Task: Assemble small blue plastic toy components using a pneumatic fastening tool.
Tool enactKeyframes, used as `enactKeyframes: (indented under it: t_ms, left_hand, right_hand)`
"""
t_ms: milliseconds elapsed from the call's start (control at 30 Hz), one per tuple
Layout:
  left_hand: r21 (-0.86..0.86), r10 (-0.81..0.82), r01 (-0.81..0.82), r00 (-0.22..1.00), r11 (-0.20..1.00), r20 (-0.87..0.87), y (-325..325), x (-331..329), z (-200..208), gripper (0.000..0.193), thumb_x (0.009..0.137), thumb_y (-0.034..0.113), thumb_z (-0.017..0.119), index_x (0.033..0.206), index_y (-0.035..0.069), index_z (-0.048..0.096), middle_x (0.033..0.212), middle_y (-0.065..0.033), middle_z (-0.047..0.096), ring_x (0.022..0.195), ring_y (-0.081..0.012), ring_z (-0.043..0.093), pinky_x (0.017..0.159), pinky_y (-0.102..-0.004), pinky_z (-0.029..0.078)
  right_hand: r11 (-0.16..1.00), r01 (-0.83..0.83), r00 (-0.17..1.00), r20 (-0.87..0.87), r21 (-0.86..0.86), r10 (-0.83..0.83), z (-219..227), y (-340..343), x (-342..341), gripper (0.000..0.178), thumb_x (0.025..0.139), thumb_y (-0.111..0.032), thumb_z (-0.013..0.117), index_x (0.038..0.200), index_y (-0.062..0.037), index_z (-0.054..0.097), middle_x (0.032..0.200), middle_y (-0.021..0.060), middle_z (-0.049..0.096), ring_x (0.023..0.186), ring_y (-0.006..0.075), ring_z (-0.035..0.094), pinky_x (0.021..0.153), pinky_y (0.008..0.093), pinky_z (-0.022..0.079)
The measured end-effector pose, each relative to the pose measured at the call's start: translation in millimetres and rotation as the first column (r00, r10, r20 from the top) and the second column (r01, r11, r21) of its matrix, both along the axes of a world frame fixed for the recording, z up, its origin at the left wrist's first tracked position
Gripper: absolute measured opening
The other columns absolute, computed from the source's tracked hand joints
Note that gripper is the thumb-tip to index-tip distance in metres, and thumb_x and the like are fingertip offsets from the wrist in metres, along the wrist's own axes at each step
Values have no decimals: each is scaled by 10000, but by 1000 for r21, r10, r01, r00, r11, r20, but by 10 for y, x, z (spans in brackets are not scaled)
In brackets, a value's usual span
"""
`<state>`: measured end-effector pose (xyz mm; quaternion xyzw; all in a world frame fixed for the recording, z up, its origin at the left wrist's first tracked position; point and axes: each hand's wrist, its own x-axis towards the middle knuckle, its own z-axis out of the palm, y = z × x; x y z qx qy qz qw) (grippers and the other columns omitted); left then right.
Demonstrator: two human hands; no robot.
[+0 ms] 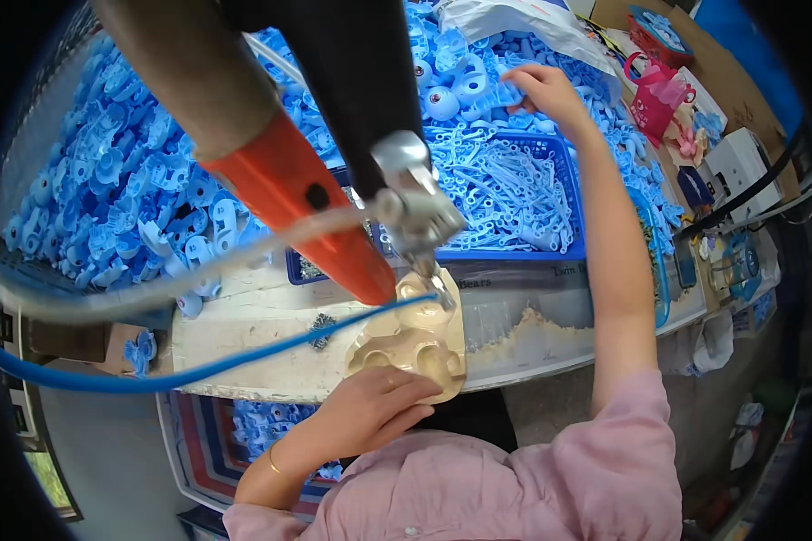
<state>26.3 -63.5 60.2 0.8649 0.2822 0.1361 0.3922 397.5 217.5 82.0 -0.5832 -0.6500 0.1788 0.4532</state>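
Blue hose: runs in from the left edge across the front of the workbench and up towards the hanging tool.
Heap of blue parts: moulded plastic pieces piled across the back of the bench, from the far left to behind the basket.
Left hand: lies palm down on the near edge of the cream fixture, fingers loosely spread and only slightly bent. It presses on the fixture rather than closing round anything.
Orange tool: hangs slanting down from above, its metal head pointing at the upper hollow of the fixture. Neither hand is on it.
Cream fixture: a pale tray with rounded hollows at the front edge of the bench, just under the tool's tip. Whether a part sits in it is not clear.
Blue basket: stands behind the fixture, filled with thin pale-blue pieces.
Right hand: stretched far out beyond the basket, fingers bent down into the blue heap. Whether it has a piece pinched cannot be told.
Step in hand: seemingly fetching a part while the fixture is steadied.
Next move calls for: a firm pinch on one single piece, lifted clear of its neighbours and over the basket towards the fixture.
Pink cup: stands well to the right, out of play.
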Motion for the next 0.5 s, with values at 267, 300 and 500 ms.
enactKeyframes:
  t_ms: [267, 300, 500]
  left_hand:
    - [479, 171, -315, 932, 819, 320, 299, 469, -253, 508, 862, 96, 747, 1342, 57, 585, 1362, -142, 603, 974, -304, 676, 801, -386, 563]
    - [512, 124, -274, 943, 814, 308, 328, 461, -336, 511, 829, 74, 777, 1312, 40, 613, 1349, -137, 613, 977, -295, 684, 806, -374, 573]
    - [423, 293, -452, 873, 786, 389, 203, 243, -461, 415, 810, 52, 790, 1214, 46, 695, 1234, -111, 691, 980, -268, 701, 812, -355, 580]
  right_hand:
    - [301, -779, 614, -571, -550, 545, -178, -1410, -860, 281, 966, -208, 584, 1125, -16, 714, 934, 94, 733, 763, 163, 731, 693, 248, 579]
    - [305, -775, 619, -570, -553, 540, -187, -1468, -911, 281, 966, -208, 584, 1125, -16, 714, 934, 94, 733, 763, 163, 731, 693, 248, 579]
    - [653, -562, 826, -292, -508, 482, -262, -833, -672, 282, 956, -233, 651, 1113, -4, 700, 908, 68, 716, 798, 152, 691, 700, 278, 548]
